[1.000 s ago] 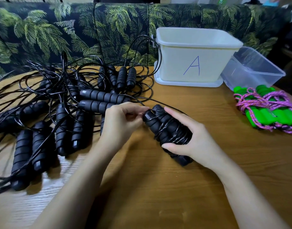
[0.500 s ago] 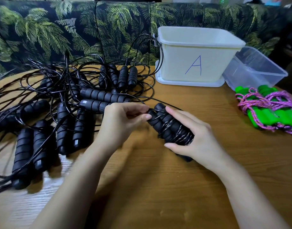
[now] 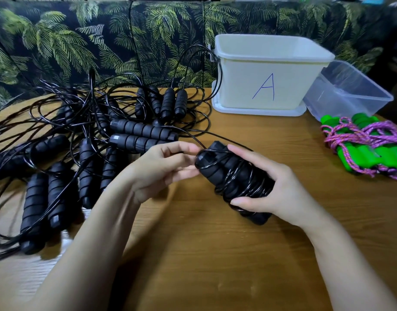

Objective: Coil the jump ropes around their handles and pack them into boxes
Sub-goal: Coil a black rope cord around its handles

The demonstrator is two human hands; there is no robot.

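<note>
Head view — hands (image 3: 157, 171) (image 3: 282, 194) grip jump rope (image 3: 226, 173) (black, coiled).

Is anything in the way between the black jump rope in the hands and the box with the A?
Nothing solid. The coiled black jump rope, gripped by the right hand, faces bare table up to box A, whose top is open. Only a loose cord, pinched by the left hand, crosses there.

Right hand (image 3: 276, 194) grips coiled handles (image 3: 233, 180) — left hand (image 3: 161, 169) pinches cord (image 3: 193, 151).
</note>
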